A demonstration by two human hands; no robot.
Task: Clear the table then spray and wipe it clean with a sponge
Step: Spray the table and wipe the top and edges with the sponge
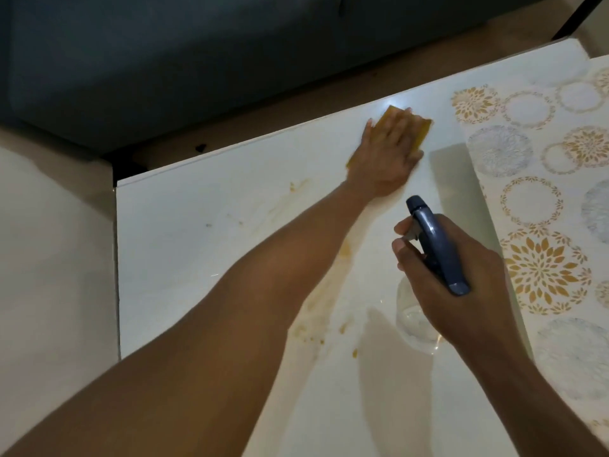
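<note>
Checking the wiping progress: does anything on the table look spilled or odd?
Yes. Yellowish smears and crumbs still streak the white table beneath the left forearm, away from the sponge.

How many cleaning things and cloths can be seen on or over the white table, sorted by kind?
Sponges: 1, the yellow sponge under the flat left hand.
Spray bottles: 1, the spray bottle gripped by the right hand.
Patterned cloths: 1, the patterned cloth along the table's right side.
Total: 3.
</note>
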